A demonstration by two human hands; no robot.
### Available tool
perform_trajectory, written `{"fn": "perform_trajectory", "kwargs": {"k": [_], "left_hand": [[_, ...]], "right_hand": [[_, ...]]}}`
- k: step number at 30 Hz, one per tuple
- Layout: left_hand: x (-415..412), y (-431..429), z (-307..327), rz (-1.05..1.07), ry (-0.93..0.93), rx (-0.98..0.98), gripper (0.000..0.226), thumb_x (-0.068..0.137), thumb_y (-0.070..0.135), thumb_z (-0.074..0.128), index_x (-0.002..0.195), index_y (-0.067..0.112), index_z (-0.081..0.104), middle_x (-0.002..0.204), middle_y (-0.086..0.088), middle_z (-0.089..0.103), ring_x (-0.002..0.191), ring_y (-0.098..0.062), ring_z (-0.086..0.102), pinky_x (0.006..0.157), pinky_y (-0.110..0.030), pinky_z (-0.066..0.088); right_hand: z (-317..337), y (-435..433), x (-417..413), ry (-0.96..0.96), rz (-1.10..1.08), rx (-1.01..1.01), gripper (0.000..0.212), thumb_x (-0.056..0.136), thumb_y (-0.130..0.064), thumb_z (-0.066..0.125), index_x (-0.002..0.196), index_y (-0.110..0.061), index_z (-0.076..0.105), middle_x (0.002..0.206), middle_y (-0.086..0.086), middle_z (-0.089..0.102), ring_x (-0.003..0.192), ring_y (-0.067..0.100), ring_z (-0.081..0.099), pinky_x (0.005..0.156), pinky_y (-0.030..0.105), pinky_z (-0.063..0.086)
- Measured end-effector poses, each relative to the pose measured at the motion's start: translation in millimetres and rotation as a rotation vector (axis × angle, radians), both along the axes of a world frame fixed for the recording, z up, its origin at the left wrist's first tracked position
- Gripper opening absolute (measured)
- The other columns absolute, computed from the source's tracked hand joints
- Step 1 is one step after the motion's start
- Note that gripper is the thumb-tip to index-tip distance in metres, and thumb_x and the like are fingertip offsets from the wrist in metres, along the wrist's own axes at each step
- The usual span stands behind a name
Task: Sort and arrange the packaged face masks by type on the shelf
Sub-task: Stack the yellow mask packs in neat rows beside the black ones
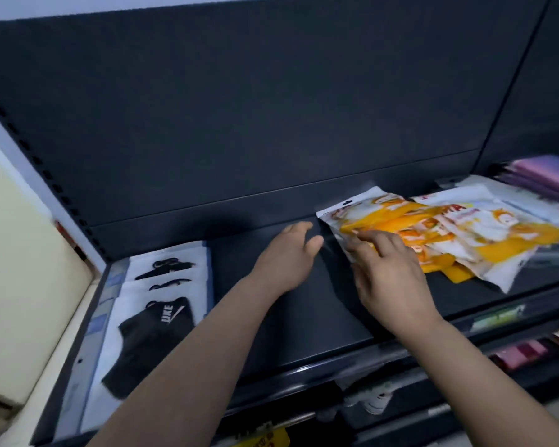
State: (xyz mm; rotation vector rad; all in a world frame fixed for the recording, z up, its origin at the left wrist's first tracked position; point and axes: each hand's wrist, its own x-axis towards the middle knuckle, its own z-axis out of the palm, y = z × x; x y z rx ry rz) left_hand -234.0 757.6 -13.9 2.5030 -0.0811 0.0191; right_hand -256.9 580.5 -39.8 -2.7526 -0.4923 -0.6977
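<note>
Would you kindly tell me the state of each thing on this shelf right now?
Black mask packs: overlapped neatly, far left.
Orange mask packs: loose untidy pile, right.
Purple packs: stacked, far right.
Left hand: open, holding nothing.
Right hand: fingers curled on orange pile's corner; grasp unclear.

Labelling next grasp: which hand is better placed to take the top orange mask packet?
Right hand: its fingertips lie on the orange packets at their left edge. Left hand is open above bare shelf, beside the pile.

Both bare forearms reach forward. The left hand (288, 253) lies palm down, fingers relaxed. The right hand (391, 272) spreads slightly bent fingers, tips pressing down.
</note>
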Motion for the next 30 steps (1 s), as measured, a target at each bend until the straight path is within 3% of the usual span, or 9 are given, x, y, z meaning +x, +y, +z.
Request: {"fn": "perform_trajectory", "kwargs": {"k": [4, 7, 9, 13, 18, 22, 25, 27, 30], "left_hand": [[28, -34, -1, 0.262, 0.078, -0.43, 0.049, 0.094, 0.052, 0.044, 0.124, 0.013, 0.052, 0.123, -0.005, 0.059, 0.111, -0.025, 0.058, 0.097, -0.043, 0.049], [45, -56, -1, 0.389, 0.169, -0.601, 0.052, 0.094, 0.053, 0.046, 0.116, 0.007, 0.056, 0.099, -0.007, 0.062, 0.08, -0.021, 0.061, 0.063, -0.031, 0.053], [53, -69, -3, 0.437, 0.211, -0.713, 0.046, 0.094, 0.047, 0.051, 0.111, 0.005, 0.059, 0.084, -0.007, 0.062, 0.067, -0.018, 0.057, 0.054, -0.027, 0.047], [52, -89, -4, 0.53, 0.183, -0.986, 0.008, 0.092, 0.018, 0.064, 0.096, 0.017, 0.058, 0.09, -0.005, 0.065, 0.07, -0.014, 0.059, 0.054, -0.025, 0.048], [20, -75, 2, 0.67, -0.106, -1.148, 0.023, 0.092, -0.003, 0.053, 0.105, 0.013, 0.062, 0.1, -0.006, 0.064, 0.083, -0.017, 0.063, 0.064, -0.027, 0.059], [-18, -54, -12, 0.923, -0.387, -0.938, 0.019, 0.089, 0.007, 0.054, 0.097, 0.016, 0.068, 0.092, -0.006, 0.07, 0.079, -0.023, 0.068, 0.071, -0.039, 0.06], [-44, -63, -21, 0.731, 0.081, -0.679, 0.018, 0.095, 0.021, 0.054, 0.103, 0.011, 0.066, 0.076, -0.005, 0.069, 0.053, -0.016, 0.063, 0.049, -0.026, 0.051], [-52, -65, -21, 0.59, 0.223, -0.279, 0.017, 0.094, 0.027, 0.055, 0.096, 0.019, 0.07, 0.074, -0.002, 0.071, 0.056, -0.018, 0.064, 0.052, -0.026, 0.051], [-53, -39, -20, 0.605, -0.062, 0.498, 0.033, 0.09, 0.04, 0.055, 0.121, 0.033, 0.064, 0.116, 0.001, 0.067, 0.106, -0.023, 0.06, 0.084, -0.032, 0.051]], "right_hand": [[4, -40, 19, -0.078, -0.117, 0.077, 0.03, 0.073, -0.012, 0.067, 0.102, -0.014, 0.06, 0.104, 0.011, 0.054, 0.099, 0.033, 0.047, 0.077, 0.044, 0.042], [5, -60, 33, -0.1, -0.083, 0.155, 0.043, 0.073, -0.011, 0.067, 0.114, -0.012, 0.054, 0.12, 0.013, 0.05, 0.112, 0.033, 0.043, 0.088, 0.046, 0.04], [7, -71, 43, -0.098, -0.004, 0.163, 0.053, 0.075, -0.013, 0.066, 0.126, -0.012, 0.049, 0.135, 0.013, 0.044, 0.128, 0.031, 0.037, 0.101, 0.046, 0.034], [8, -80, 62, -0.065, 0.16, 0.103, 0.053, 0.081, -0.019, 0.064, 0.131, -0.015, 0.047, 0.145, 0.011, 0.039, 0.141, 0.027, 0.025, 0.112, 0.048, 0.025], [7, -72, 72, -0.045, 0.299, 0.039, 0.051, 0.084, -0.045, 0.054, 0.129, -0.023, 0.046, 0.143, 0.004, 0.042, 0.141, 0.021, 0.025, 0.113, 0.049, 0.024], [7, -51, 70, -0.014, 0.482, 0.024, 0.048, 0.083, -0.046, 0.055, 0.126, -0.025, 0.051, 0.141, 0.003, 0.045, 0.14, 0.02, 0.029, 0.113, 0.048, 0.024], [4, -35, 69, 0.037, 0.573, -0.022, 0.048, 0.073, -0.011, 0.061, 0.12, -0.023, 0.058, 0.131, 0.002, 0.056, 0.132, 0.021, 0.042, 0.111, 0.047, 0.029], [0, -28, 69, 0.1, 0.594, -0.063, 0.056, 0.067, 0.002, 0.057, 0.117, -0.021, 0.06, 0.126, 0.001, 0.06, 0.132, 0.021, 0.043, 0.112, 0.047, 0.028], [-6, -22, 68, 0.127, 0.603, -0.111, 0.053, 0.07, 0.002, 0.055, 0.117, -0.022, 0.06, 0.129, -0.001, 0.058, 0.138, 0.021, 0.035, 0.115, 0.049, 0.02]]}}
